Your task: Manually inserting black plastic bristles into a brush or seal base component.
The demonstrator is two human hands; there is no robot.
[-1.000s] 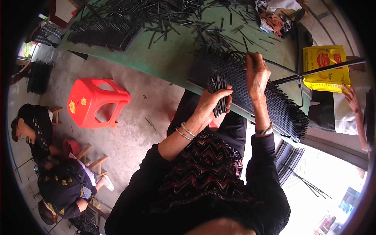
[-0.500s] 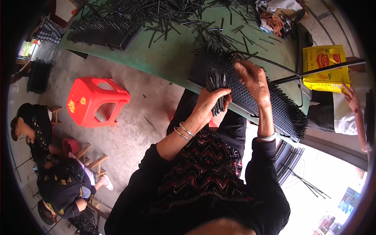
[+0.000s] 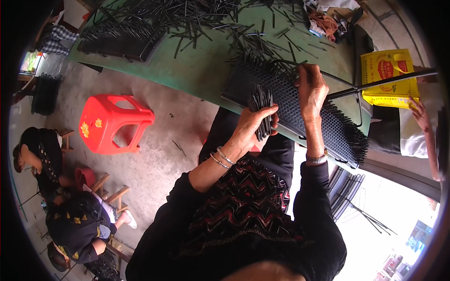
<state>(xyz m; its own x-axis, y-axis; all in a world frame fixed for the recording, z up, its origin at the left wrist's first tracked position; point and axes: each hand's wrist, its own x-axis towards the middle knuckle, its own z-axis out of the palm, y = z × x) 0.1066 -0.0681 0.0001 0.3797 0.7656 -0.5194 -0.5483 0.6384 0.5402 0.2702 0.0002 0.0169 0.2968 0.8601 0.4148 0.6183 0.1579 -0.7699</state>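
Note:
In my left hand [image 3: 253, 124] is a bundle of short black sticks [image 3: 260, 100], thumb across it and fingers wrapped round. The bundle stands nearly upright over the near edge of a black panel with many small holes [image 3: 288, 103]. Along the far side and right end of the panel, black sticks [image 3: 354, 136] stand up in dense rows. My right hand [image 3: 313, 91] is above the panel, thumb and fingers pinched together at its far row of sticks. Whatever lies between those fingertips is too small to make out.
Loose black sticks [image 3: 201, 18] lie heaped across the green table [image 3: 187, 70]. Another stick-filled panel [image 3: 117, 44] sits at the far left. A metal rod frame [image 3: 358, 89] and a person's hand beside a yellow bag [image 3: 389, 77] are right. A red stool [image 3: 110, 124] stands left.
My right hand has shifted slightly right and away from me, and its fingers have closed into a downward pinch. My left hand keeps the bundle in nearly the same place.

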